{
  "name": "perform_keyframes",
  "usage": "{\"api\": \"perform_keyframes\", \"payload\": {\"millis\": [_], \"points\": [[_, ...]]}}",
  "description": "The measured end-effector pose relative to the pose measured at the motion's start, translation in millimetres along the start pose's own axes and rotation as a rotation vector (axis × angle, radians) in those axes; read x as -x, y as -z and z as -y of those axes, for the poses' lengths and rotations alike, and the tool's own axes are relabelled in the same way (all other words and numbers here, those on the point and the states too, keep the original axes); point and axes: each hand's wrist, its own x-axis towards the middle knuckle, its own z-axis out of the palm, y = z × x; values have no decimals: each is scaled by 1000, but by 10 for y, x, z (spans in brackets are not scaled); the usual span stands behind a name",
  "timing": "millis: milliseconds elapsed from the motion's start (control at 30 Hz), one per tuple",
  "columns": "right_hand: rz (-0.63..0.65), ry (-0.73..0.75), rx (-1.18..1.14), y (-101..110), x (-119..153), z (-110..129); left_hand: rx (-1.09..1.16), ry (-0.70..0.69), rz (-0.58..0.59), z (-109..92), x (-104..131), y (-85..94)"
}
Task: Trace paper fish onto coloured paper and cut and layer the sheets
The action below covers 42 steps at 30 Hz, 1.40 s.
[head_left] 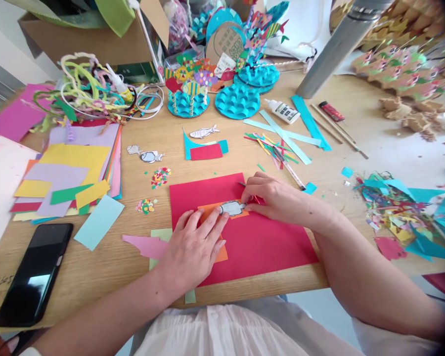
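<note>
A small paper fish cutout [233,209], outlined in dark ink, lies on an orange paper piece [206,213] over a red sheet [274,242]. My left hand [193,242] lies over the orange paper, its fingers stretched out flat and fingertips pressing at the fish's left end. At the fish's tail, my right hand [269,195] is closed in a pinch. A thin dark tip and a bit of red show beside its fingers, but what it grips is mostly hidden. Pink paper [144,244] and pale green paper [162,237] stick out by my left hand.
Stacked coloured paper [77,158] and a phone [35,274] lie left. More fish cutouts [204,131], a glue bottle [284,111], paper strips [285,129] and a craft knife [294,174] lie beyond. Scraps [393,198] heap at right; a steel flask [333,54] stands behind.
</note>
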Motion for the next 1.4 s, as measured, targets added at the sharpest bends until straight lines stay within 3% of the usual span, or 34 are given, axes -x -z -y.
{"api": "perform_keyframes", "payload": {"millis": [267,467,1400], "points": [[-110,41,23,112,46,-78,-12,15,-1,-1,-22,2],[-15,40,18,68,26,-64,-20,12,-10,-1,-14,-8],[-39,58,-11,-20,9,-55,-1,25,26,-2,-11,4]]}}
